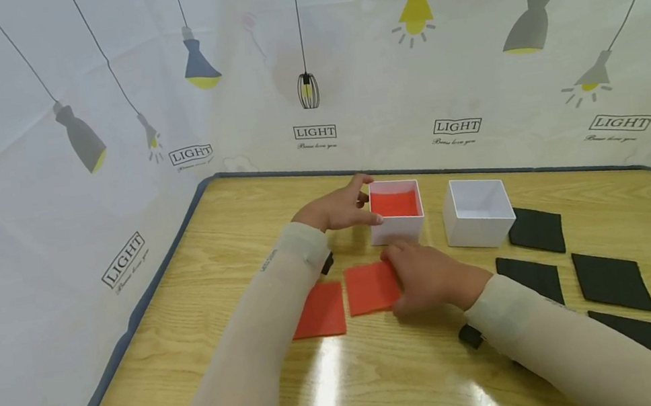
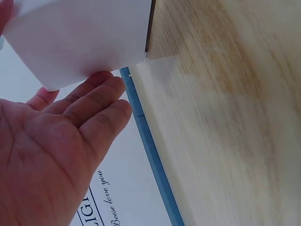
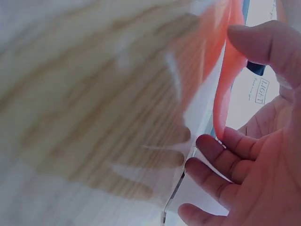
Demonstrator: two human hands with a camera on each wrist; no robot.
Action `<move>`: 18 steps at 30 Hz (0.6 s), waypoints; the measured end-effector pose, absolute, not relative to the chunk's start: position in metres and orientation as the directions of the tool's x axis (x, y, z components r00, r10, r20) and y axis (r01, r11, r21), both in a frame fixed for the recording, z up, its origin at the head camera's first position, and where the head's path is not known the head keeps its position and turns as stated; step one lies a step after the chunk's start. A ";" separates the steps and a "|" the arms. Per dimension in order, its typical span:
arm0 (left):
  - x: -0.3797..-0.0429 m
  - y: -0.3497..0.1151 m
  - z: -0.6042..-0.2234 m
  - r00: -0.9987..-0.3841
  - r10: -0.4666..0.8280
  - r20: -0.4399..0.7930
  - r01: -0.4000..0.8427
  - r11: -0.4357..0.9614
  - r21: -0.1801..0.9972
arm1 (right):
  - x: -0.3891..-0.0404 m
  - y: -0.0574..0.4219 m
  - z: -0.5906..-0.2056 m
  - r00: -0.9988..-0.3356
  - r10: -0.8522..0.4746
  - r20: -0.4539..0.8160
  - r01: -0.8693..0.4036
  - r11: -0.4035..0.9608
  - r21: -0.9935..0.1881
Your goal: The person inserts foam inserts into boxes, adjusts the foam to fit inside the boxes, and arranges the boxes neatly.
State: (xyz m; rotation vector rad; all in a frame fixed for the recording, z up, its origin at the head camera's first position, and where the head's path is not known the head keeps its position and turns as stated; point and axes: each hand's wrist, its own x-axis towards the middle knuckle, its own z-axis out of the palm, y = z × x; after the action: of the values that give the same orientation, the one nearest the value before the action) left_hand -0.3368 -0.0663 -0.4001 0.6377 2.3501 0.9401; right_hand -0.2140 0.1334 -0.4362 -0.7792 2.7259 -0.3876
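My left hand [image 1: 338, 208] grips the left side of a white open-topped box [image 1: 399, 231], thumb at the front corner and index finger round the back one. Inside that box lies a flat red piece [image 1: 394, 204]. In the left wrist view the other fingers [image 2: 101, 117] lie fairly straight against the box wall. Just in front of the box, my right hand [image 1: 429, 278] pinches a thin red square [image 1: 369, 289] by its right side. The right wrist view shows this square [image 3: 226, 84] bowed between thumb and fingers. Another red square [image 1: 323, 310] lies to its left, partly behind my left forearm.
A second white box [image 1: 478, 229] stands open-topped to the right, with no contents visible. Several black squares [image 1: 612, 281] lie on the wooden table [image 1: 233, 241] at the right, some partly covered by my right forearm. A printed curtain [image 1: 362, 103] hangs behind the table's edge.
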 end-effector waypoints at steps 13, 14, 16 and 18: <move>-0.339 -0.067 -0.404 -0.751 0.593 -0.290 0.208 0.630 0.748 | -0.217 0.151 -0.437 -0.792 -0.590 -0.160 -0.370 0.671 -0.642; -0.339 -0.067 -0.404 -0.751 0.594 -0.289 0.207 0.628 0.751 | -0.217 0.153 -0.436 -0.792 -0.589 -0.160 -0.360 0.663 -0.656; -0.339 -0.067 -0.404 -0.750 0.594 -0.291 0.204 0.626 0.753 | -0.217 0.156 -0.434 -0.792 -0.589 -0.161 -0.345 0.649 -0.679; -0.339 -0.067 -0.404 -0.751 0.592 -0.292 0.203 0.627 0.752 | -0.218 0.159 -0.433 -0.793 -0.588 -0.158 -0.334 0.637 -0.694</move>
State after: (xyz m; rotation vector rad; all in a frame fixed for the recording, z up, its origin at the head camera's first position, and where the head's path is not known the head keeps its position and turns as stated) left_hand -0.3391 -0.0671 -0.4041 0.6226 2.3253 0.9845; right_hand -0.2176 0.1586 -0.4325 -0.7330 2.4887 -0.9474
